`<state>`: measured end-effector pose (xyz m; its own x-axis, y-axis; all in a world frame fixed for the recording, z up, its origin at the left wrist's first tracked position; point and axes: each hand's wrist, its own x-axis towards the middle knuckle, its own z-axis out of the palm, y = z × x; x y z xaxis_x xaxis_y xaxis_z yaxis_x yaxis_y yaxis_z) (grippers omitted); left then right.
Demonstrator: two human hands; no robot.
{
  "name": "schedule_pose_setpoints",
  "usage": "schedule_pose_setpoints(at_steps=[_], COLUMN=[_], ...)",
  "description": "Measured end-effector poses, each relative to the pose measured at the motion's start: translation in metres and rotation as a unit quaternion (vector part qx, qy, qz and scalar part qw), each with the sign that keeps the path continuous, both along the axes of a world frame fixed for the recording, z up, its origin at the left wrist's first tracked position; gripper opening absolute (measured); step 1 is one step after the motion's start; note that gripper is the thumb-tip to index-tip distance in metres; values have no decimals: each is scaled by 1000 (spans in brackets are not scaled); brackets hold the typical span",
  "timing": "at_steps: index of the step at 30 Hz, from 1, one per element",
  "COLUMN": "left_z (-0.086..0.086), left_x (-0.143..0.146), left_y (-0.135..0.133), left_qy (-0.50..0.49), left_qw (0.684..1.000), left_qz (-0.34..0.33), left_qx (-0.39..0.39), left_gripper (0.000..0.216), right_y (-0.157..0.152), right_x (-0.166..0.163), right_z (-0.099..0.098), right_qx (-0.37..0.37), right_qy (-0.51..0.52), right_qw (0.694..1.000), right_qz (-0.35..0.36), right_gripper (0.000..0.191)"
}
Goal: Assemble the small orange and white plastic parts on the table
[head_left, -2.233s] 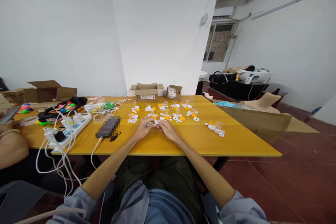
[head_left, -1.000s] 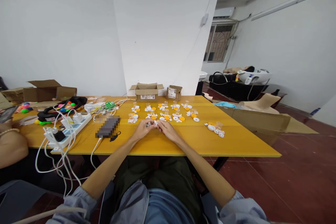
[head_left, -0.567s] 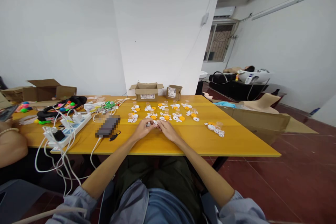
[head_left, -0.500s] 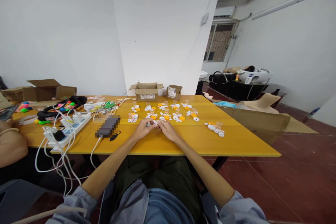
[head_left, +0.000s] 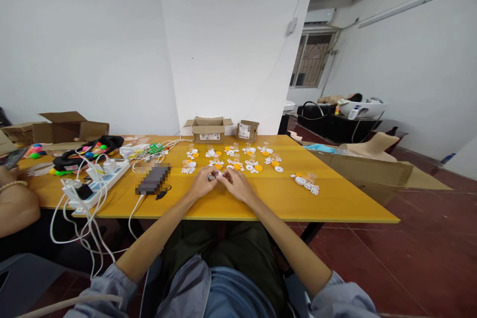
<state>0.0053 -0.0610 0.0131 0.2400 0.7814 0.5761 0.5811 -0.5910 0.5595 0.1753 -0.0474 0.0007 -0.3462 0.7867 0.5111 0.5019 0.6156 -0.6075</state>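
Observation:
Over the near middle of the table, my left hand (head_left: pixel 203 182) and my right hand (head_left: pixel 235 183) meet, fingertips close together. Both are closed in a pinch around a small white piece (head_left: pixel 219 174); its exact kind is too small to make out. A greyish bit also shows by my left fingers. Just beyond the hands lie several small groups of parts: white discs (head_left: pixel 278 169), yellow rings (head_left: pixel 258 168), clear cups (head_left: pixel 185 163) and white pieces with dark dots or holes (head_left: pixel 188 171). A separate group with white holed pieces (head_left: pixel 312 188) rests to the right.
Two cardboard boxes, one open (head_left: pixel 208 132) and one smaller (head_left: pixel 247 131), stand at the table's back. Left are a blurred dark device (head_left: pixel 153 180), a white power strip (head_left: pixel 102 184) with trailing cables, and another person's arm (head_left: pixel 17 203). A large carton (head_left: pixel 367 174) stands beyond the right edge.
My fingertips have shifted slightly left, and the right hand's fingers are more bent around the white piece. The groups of parts lie as before.

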Motion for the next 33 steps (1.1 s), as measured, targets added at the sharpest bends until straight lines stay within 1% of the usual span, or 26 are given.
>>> schedule_pose_setpoints(at_steps=[5,9,13,18,21,24,33], left_z=[-3,-4,-6,-8,-7,-5,-4], left_x=[-1,-1,-3,-4,-3,-2,0], left_y=[1,2,4,5,5,5,5], left_qy=[18,15,8,1,-2,-9,-10], left_qw=[1000,999,999,999,999,999,999], left_qz=[-20,-33,-41,-48,-40,-30,-17], left_qx=[15,13,-4,-17,-28,-35,-38], left_gripper=[11,11,10,12,15,17,19], right_y=[-2,0,0,0,-1,0,3], right_x=[-3,-3,-2,-1,-1,0,-1], right_z=[-4,-7,-7,-5,-4,-4,-12], right_qx=[44,69,73,58,49,55,66], right_qy=[-94,-127,-137,-139,-129,-123,-155], right_qw=[993,988,987,988,990,991,985], right_qz=[-47,-53,-47,-45,-35,-27,-42], right_gripper=[24,29,32,32,32,31,30])
